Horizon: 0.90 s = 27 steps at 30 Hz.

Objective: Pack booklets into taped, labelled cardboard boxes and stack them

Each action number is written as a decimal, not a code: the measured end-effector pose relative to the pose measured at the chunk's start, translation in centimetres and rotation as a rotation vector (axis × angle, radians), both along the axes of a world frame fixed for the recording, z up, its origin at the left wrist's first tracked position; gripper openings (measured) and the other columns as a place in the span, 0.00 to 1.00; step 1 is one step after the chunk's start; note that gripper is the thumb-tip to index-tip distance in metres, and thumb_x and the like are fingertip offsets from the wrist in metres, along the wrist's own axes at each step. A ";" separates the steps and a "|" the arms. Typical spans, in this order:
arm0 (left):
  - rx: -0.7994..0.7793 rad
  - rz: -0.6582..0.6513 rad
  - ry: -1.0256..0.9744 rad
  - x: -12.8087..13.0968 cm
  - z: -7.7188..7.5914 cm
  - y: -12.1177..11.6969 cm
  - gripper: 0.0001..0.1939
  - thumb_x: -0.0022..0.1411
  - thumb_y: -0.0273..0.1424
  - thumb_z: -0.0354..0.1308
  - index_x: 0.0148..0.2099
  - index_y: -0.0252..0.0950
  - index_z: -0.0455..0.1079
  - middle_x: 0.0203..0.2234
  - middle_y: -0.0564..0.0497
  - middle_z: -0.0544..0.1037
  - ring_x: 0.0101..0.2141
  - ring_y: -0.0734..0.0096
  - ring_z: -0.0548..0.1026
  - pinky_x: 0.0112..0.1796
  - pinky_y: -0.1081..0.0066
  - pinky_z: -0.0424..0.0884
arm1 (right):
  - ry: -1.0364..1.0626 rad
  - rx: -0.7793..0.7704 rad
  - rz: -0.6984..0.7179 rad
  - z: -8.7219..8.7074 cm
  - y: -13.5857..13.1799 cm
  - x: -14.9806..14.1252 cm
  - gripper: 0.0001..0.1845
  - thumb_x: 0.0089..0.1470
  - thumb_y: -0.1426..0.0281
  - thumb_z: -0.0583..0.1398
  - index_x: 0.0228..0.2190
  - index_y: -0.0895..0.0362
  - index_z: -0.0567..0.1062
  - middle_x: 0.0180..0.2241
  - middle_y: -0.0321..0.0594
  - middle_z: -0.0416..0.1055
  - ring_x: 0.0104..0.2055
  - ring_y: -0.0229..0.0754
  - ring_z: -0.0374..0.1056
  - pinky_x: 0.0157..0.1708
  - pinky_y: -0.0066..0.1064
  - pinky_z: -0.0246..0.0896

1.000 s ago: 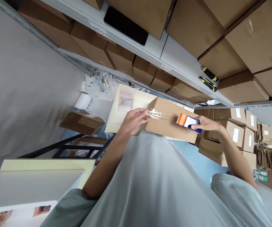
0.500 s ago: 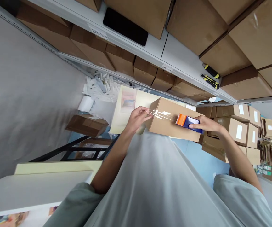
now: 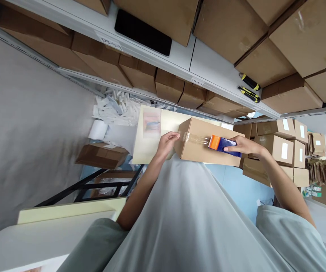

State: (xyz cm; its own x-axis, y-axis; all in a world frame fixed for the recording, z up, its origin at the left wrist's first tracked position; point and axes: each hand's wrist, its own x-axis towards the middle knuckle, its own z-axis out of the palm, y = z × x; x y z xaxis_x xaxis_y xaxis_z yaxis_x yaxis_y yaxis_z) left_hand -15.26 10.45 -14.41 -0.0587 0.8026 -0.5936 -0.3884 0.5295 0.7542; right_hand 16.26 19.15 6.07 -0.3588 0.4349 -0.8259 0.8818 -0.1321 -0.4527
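A closed cardboard box [image 3: 197,151] lies on a cream-coloured surface [image 3: 167,119] in front of me. Clear packing tape [image 3: 198,138] runs along its top, from the left end to the toothed orange edge of a tape dispenser [image 3: 222,144]. My right hand [image 3: 242,146] is wrapped round the dispenser's dark blue body, low over the box. At the box's left end my left hand [image 3: 168,142] has its fingers pinched together on the tape's free end, close to the box edge. The fingers hide most of that end.
Above the box runs a grey shelf [image 3: 214,62] with cartons, a black phone [image 3: 143,32] and two yellow-black utility knives [image 3: 249,94]. Labelled cartons [image 3: 282,149] are stacked at right. White scraps [image 3: 120,107], an open carton [image 3: 102,155] and a black metal frame [image 3: 103,186] are at left.
The tape between my hands has come down closer to the box top. My left hand has shifted slightly right and down toward the box end; the dispenser has moved slightly left.
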 end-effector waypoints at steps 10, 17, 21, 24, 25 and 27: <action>0.125 -0.173 0.551 1.0 0.2 -1.2 0.18 0.64 0.45 0.65 0.49 0.38 0.79 0.39 0.45 0.83 0.35 0.62 0.79 0.44 0.64 0.73 | 0.051 0.018 0.010 -0.5 -0.3 0.4 0.36 0.49 0.34 0.68 0.25 0.55 0.72 0.22 0.32 0.65 0.25 0.36 0.59 0.26 0.29 0.54; 0.304 -0.117 0.758 2.4 4.5 -1.3 0.18 0.71 0.46 0.60 0.44 0.39 0.83 0.40 0.47 0.84 0.35 0.63 0.78 0.44 0.65 0.74 | 0.120 0.025 0.019 -1.3 0.0 1.1 0.36 0.49 0.34 0.69 0.24 0.55 0.74 0.20 0.32 0.68 0.23 0.37 0.61 0.24 0.30 0.55; 0.261 -0.069 0.835 4.0 5.4 -0.6 0.15 0.66 0.43 0.66 0.44 0.37 0.84 0.41 0.45 0.84 0.34 0.63 0.79 0.45 0.64 0.75 | 0.168 -0.046 -0.014 -2.0 0.0 1.5 0.35 0.48 0.35 0.71 0.24 0.54 0.74 0.20 0.34 0.72 0.22 0.38 0.65 0.24 0.31 0.59; 0.247 -0.026 0.832 4.5 4.8 -0.3 0.15 0.64 0.41 0.66 0.44 0.35 0.84 0.38 0.45 0.83 0.36 0.62 0.80 0.46 0.64 0.76 | 0.238 -0.125 -0.026 -2.3 0.0 1.5 0.35 0.47 0.34 0.71 0.23 0.54 0.76 0.22 0.37 0.77 0.23 0.39 0.69 0.24 0.31 0.62; 0.239 -0.016 0.830 4.6 4.6 -0.2 0.15 0.64 0.41 0.66 0.43 0.34 0.84 0.38 0.45 0.82 0.36 0.62 0.80 0.46 0.64 0.76 | 0.254 -0.141 -0.027 -2.4 0.0 1.5 0.35 0.47 0.34 0.71 0.24 0.55 0.77 0.23 0.38 0.78 0.23 0.40 0.70 0.25 0.31 0.63; 0.221 -0.010 0.830 4.7 4.3 -0.1 0.16 0.62 0.42 0.67 0.43 0.34 0.84 0.37 0.45 0.82 0.38 0.61 0.80 0.47 0.63 0.77 | 0.270 -0.146 -0.016 -2.2 0.0 1.6 0.36 0.46 0.34 0.71 0.24 0.56 0.79 0.23 0.40 0.79 0.25 0.42 0.72 0.27 0.32 0.65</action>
State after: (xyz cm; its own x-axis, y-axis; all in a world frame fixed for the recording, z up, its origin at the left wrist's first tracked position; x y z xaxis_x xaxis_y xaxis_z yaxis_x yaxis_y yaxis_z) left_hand -10.54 10.39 -10.12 -0.3972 0.8976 -0.1910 0.3390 0.3369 0.8784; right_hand 17.90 19.11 3.84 -0.5678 0.3262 -0.7558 0.7294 -0.2261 -0.6456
